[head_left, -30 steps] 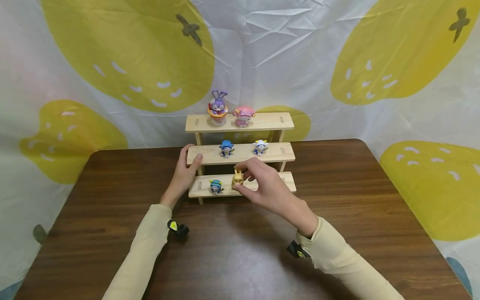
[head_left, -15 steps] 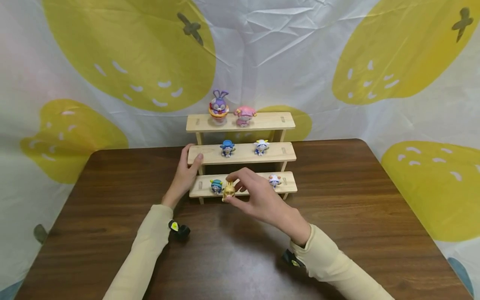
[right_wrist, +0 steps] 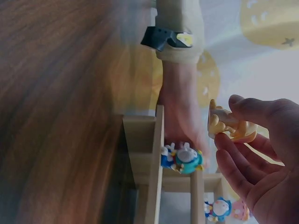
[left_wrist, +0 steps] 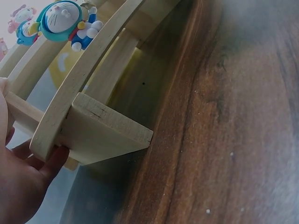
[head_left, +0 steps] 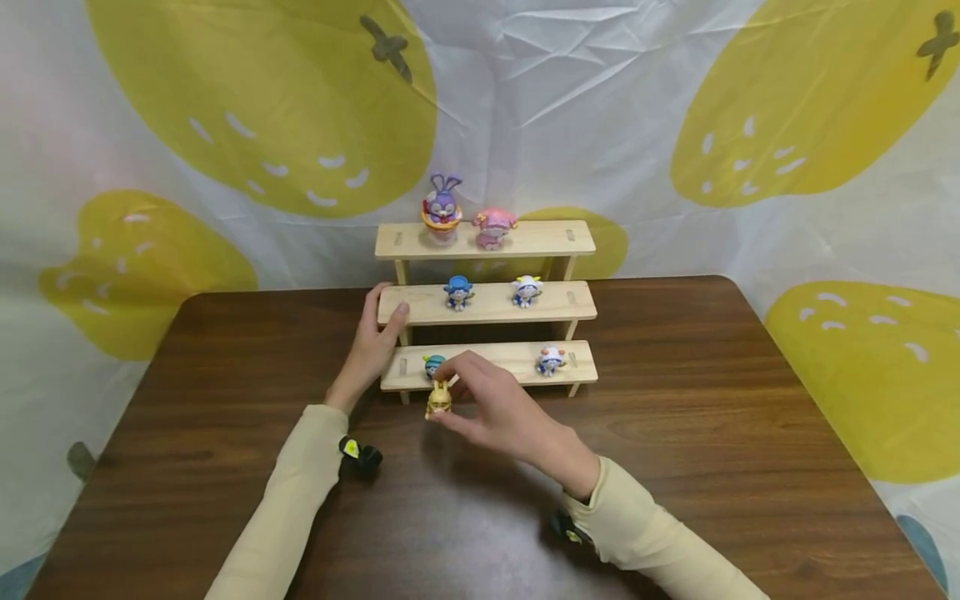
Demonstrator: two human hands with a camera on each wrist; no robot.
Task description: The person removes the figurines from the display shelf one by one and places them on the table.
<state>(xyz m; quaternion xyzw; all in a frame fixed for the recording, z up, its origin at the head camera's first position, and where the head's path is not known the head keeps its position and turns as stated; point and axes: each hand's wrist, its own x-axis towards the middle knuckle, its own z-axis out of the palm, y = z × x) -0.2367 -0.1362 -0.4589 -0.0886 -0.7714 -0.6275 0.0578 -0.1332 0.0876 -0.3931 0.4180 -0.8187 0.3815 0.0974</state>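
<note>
The right hand (head_left: 491,408) pinches a yellow figurine (head_left: 438,402) between thumb and fingers, holding it in the air over the tabletop (head_left: 675,375) — just in front of the lowest shelf (head_left: 502,362), near the teal-capped figurine (head_left: 432,364) there. The left hand (head_left: 375,342) is clamped on the left end of the wooden stand (head_left: 420,307), its thumb over the middle board. A white-capped figurine (head_left: 551,361) sits toward the lowest shelf's right end; a purple rabbit figurine (head_left: 442,204) and a pink figurine (head_left: 493,227) stand side by side on top.

Figurine (head_left: 438,402) in right grip (head_left: 498,408), before shelf (head_left: 489,305)
</note>
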